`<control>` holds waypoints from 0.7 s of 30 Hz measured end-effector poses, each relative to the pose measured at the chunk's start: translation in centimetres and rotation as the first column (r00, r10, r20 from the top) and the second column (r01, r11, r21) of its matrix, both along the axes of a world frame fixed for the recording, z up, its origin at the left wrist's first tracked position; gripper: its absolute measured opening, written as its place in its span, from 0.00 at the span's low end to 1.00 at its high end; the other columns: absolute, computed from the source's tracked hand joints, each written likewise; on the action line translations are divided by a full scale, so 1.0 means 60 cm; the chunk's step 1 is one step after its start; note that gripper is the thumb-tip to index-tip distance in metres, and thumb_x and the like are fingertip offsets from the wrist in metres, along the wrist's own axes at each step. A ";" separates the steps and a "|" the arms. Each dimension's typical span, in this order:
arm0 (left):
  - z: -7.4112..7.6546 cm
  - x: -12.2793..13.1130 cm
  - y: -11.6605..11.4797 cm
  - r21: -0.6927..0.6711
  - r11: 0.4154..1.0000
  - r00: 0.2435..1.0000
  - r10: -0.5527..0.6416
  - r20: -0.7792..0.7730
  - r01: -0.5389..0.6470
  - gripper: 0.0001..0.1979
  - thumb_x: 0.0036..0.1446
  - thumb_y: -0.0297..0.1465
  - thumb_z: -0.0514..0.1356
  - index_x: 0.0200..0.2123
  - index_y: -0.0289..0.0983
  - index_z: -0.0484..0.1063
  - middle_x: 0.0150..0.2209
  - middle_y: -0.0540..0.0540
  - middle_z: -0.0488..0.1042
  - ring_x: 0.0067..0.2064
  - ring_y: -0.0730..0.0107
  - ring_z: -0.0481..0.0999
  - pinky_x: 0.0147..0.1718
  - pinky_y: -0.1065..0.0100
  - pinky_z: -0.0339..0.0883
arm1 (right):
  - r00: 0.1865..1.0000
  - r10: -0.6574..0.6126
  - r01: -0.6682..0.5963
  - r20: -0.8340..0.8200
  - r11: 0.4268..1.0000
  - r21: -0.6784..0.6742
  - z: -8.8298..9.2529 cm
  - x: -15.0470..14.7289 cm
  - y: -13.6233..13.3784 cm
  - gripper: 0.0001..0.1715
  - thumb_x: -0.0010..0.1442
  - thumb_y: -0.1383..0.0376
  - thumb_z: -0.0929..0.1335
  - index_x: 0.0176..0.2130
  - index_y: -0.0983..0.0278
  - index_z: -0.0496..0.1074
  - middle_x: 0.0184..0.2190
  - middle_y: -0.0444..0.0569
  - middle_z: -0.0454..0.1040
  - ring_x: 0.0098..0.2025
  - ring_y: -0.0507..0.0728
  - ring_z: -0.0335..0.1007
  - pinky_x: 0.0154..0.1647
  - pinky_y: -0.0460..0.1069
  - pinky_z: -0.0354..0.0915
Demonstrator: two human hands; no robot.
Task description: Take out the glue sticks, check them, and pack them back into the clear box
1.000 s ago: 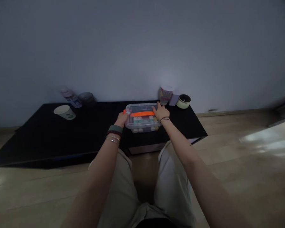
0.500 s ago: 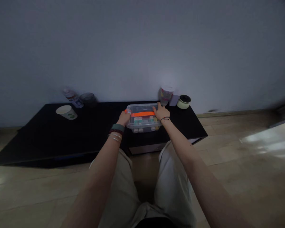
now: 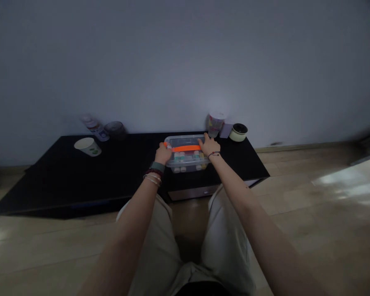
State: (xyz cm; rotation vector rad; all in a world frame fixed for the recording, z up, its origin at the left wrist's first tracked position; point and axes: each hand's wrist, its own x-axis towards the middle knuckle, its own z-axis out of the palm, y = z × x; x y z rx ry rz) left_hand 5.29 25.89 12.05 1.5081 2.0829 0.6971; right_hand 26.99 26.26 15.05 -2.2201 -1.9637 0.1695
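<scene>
A clear plastic storage box (image 3: 187, 162) with an orange carry handle (image 3: 186, 148) stands on the black cabinet top between my hands. Its lid is on, and several small white-capped bottles (image 3: 179, 156) show through the plastic. My left hand (image 3: 163, 153) is closed on the box's left end, with the fingers over the orange latch (image 3: 165, 144). At the opposite end, my right hand (image 3: 210, 147) grips the rim, its thumb near the handle. The latch on that side is hidden under my right hand.
The low black cabinet (image 3: 117, 176) stands against a plain wall. To the left are a paper cup (image 3: 88, 146), a spray can (image 3: 95, 127) and a dark round container (image 3: 115, 129). Behind the box's right end are a plastic cup (image 3: 216, 124), a small box (image 3: 226, 130) and a cream pot (image 3: 238, 132).
My left hand has shifted slightly to the right and further over the box's left end. My right hand and the box have stayed almost where they were.
</scene>
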 end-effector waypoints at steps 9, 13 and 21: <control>0.024 0.022 -0.032 0.249 0.882 0.857 -0.263 -0.442 0.400 0.30 0.67 0.36 0.48 0.68 0.28 0.54 0.69 0.33 0.57 0.71 0.53 0.53 0.67 0.52 0.52 | 0.998 0.017 -0.016 -0.059 1.000 0.010 -0.003 0.002 0.002 0.36 0.70 0.47 0.56 0.69 0.60 0.54 0.55 0.63 0.70 0.52 0.67 0.73 0.51 0.59 0.66; 0.033 0.024 -0.029 0.104 0.855 0.758 -0.385 -0.527 0.508 0.27 0.68 0.36 0.46 0.66 0.34 0.61 0.69 0.38 0.59 0.72 0.53 0.52 0.66 0.46 0.52 | 0.981 -0.009 0.016 -0.194 0.999 0.036 -0.013 0.017 0.016 0.35 0.68 0.48 0.60 0.66 0.63 0.58 0.56 0.63 0.71 0.54 0.67 0.72 0.53 0.59 0.65; 0.042 0.027 -0.031 0.064 0.859 0.737 -0.395 -0.548 0.508 0.24 0.68 0.36 0.47 0.63 0.37 0.66 0.69 0.39 0.60 0.71 0.53 0.52 0.62 0.43 0.59 | 0.576 -0.109 0.423 -0.810 0.888 0.182 -0.078 0.073 0.025 0.21 0.69 0.52 0.58 0.46 0.63 0.70 0.41 0.51 0.77 0.41 0.55 0.75 0.44 0.48 0.67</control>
